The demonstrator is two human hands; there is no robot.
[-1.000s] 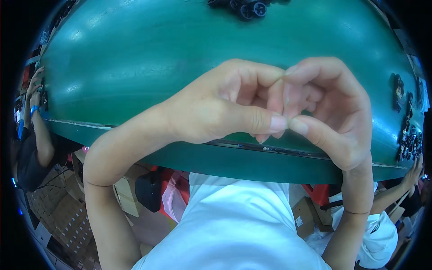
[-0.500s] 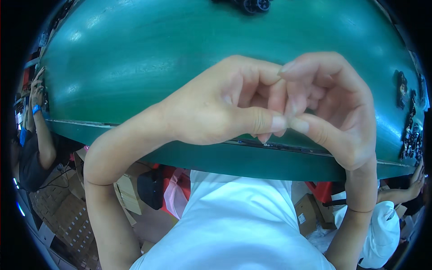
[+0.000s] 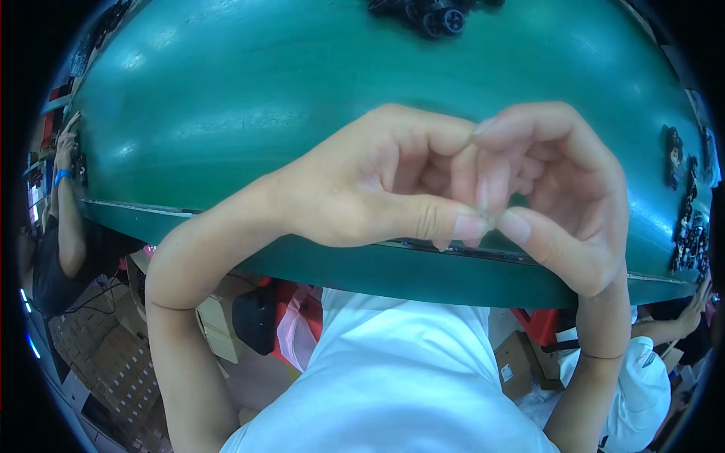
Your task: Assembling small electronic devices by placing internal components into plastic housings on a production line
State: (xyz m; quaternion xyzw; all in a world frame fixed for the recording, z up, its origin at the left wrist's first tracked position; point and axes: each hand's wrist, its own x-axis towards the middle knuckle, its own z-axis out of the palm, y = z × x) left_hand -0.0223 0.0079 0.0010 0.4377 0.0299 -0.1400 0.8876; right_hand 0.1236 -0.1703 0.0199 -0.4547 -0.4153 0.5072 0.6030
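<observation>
Above the near edge of the green table (image 3: 249,83), my left hand (image 3: 377,181) and my right hand (image 3: 566,181) meet at the fingertips. The left thumb presses toward its curled fingers, in a pinch. My right hand is curled too, its thumb tip close to the left thumb and its index fingertip against the left fingers. Whatever lies between the fingertips, if anything, is too small or hidden to name. At the table's far side sit black parts with small wheels (image 3: 442,21).
Dark small parts (image 3: 689,226) lie in a pile along the table's right side, with another dark piece (image 3: 673,157) beside them. Co-workers' arms show at left (image 3: 69,219) and right (image 3: 668,328). Cardboard boxes (image 3: 517,366) and a red stool (image 3: 538,321) stand below.
My thumbs have drawn slightly apart, and both hands sit a little lower in view. The black wheeled parts show more fully at the top as the view shifts.
</observation>
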